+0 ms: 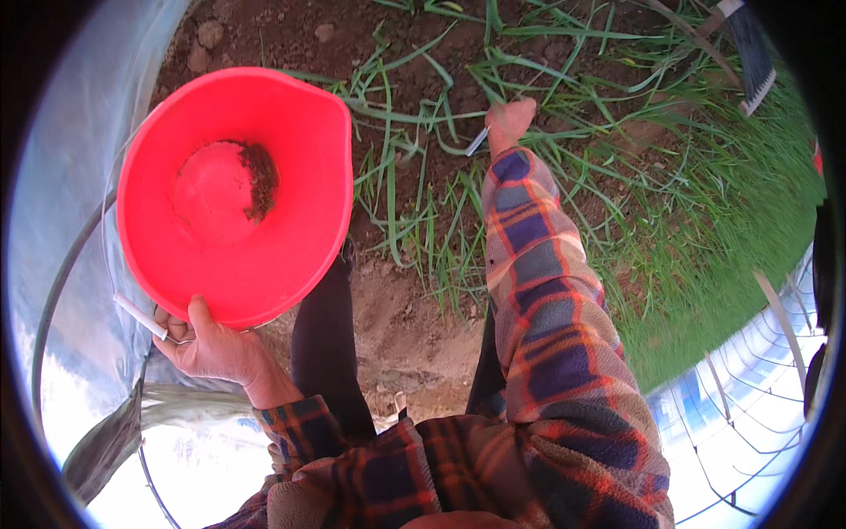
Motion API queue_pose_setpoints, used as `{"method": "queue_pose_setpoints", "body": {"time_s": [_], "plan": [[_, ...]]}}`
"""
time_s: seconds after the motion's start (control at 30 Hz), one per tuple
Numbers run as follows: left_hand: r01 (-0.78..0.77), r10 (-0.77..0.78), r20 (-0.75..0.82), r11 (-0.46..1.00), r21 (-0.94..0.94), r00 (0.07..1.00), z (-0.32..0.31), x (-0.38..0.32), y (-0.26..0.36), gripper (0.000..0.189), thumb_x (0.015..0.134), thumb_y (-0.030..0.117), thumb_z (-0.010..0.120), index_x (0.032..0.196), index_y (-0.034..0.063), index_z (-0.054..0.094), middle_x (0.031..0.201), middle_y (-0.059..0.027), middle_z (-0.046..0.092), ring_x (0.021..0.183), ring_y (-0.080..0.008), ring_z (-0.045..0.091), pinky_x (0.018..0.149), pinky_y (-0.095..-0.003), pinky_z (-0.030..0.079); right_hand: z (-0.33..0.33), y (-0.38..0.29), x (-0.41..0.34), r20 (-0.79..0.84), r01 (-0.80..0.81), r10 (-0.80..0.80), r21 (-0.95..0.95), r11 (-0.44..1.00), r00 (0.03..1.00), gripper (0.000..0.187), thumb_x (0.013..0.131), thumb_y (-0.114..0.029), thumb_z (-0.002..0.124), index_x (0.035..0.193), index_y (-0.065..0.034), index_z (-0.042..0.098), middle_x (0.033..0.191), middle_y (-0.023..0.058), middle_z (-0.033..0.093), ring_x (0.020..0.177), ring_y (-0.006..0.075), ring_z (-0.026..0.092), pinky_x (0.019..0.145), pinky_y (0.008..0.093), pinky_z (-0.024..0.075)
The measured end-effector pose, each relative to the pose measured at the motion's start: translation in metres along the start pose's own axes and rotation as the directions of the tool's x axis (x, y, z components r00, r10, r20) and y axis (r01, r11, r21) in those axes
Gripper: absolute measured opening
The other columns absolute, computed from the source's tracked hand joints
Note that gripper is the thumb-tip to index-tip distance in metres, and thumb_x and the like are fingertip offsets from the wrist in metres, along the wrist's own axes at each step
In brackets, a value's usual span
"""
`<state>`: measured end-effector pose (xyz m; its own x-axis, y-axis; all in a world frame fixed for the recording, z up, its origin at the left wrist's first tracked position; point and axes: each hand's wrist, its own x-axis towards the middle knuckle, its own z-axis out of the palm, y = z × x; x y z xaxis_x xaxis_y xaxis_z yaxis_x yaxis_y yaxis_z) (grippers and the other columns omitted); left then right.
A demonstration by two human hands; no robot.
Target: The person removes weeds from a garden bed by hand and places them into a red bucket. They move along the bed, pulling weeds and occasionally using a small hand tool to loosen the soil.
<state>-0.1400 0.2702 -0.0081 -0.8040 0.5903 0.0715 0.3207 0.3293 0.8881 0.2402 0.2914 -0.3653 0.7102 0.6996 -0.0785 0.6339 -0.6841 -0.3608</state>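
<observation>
My left hand (211, 350) grips the near rim of a red plastic bucket (291, 258), thumb over the edge. The bucket tilts with its mouth towards me and has a pouring lip at its upper right. A patch of dark soil (259, 182) lies in its bottom. The bucket's wire handle, with a white grip (140, 315), hangs by my left fingers. Farther out, my right hand (510, 122) is closed around a tool with a silvery metal handle (477, 142); its working end is hidden. Long green leaves (390, 165), onion-like, surround that hand.
Brown soil (423, 59) spreads under the leaves, and denser green growth (720, 231) fills the right. Plastic sheeting (79, 152) with a curved pipe (63, 284) rises at the left. A dark strip with a pale toothed edge (750, 59) stands at the upper right. My dark-clothed leg (327, 350) is below the bucket.
</observation>
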Motion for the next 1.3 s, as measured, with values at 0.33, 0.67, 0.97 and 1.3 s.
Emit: {"method": "queue_pose_setpoints", "body": {"time_s": [0.33, 0.67, 0.97, 1.3], "plan": [[-0.05, 0.056, 0.041, 0.99, -0.135, 0.998, 0.011, -0.011, 0.012, 0.038, 0.081, -0.015, 0.06, 0.116, -0.0028, 0.053, 0.103, -0.0105, 0.069, 0.095, -0.0197, 0.066, 0.09, -0.0339, 0.055, -0.047, 0.019, -0.001, 0.687, -0.777, 0.369, 0.592, 0.217, 0.626, 0.025, 0.1, -0.017, 0.058, 0.121, -0.0041, 0.054, 0.086, 0.0096, 0.061, 0.06, 0.0207, 0.059, 0.047, 0.0358, 0.0475], [-0.147, 0.149, 0.105, 0.989, -0.023, 0.983, 0.043, -0.072, 0.062, 0.036, 0.082, -0.016, 0.059, 0.115, -0.0036, 0.052, 0.098, -0.009, 0.068, 0.091, -0.0173, 0.066, 0.085, -0.0325, 0.056, -0.224, 0.111, -0.001, 0.919, -0.848, 0.049, 0.34, 0.407, 0.392, 0.045, 0.1, -0.017, 0.061, 0.142, -0.0047, 0.048, 0.068, -0.0019, 0.05, 0.048, 0.0089, 0.046, 0.04, 0.0261, 0.0373], [-0.038, 0.026, 0.252, 0.998, 0.042, 0.967, 0.061, -0.144, 0.123, 0.037, 0.077, -0.018, 0.059, 0.109, -0.0001, 0.055, 0.093, -0.0064, 0.068, 0.084, -0.0161, 0.066, 0.081, -0.0295, 0.055, -0.336, 0.292, -0.057, 0.89, -0.756, 0.184, 0.228, 0.614, 0.418, 0.041, 0.1, -0.012, 0.059, 0.141, -0.0089, 0.055, 0.076, 0.0001, 0.057, 0.054, 0.0073, 0.049, 0.045, 0.0249, 0.0375], [-0.27, 0.314, 0.334, 0.947, -0.172, 0.889, 0.186, -0.228, 0.264, 0.037, 0.079, -0.019, 0.058, 0.11, -0.0001, 0.053, 0.094, -0.0074, 0.069, 0.084, -0.0142, 0.066, 0.077, -0.0268, 0.054, -0.44, 0.374, 0.0, 0.821, -0.75, 0.225, 0.322, 0.578, 0.525, 0.036, 0.1, -0.01, 0.057, 0.135, -0.0026, 0.062, 0.086, 0.001, 0.063, 0.068, 0.0083, 0.053, 0.062, 0.0265, 0.0456]]}}
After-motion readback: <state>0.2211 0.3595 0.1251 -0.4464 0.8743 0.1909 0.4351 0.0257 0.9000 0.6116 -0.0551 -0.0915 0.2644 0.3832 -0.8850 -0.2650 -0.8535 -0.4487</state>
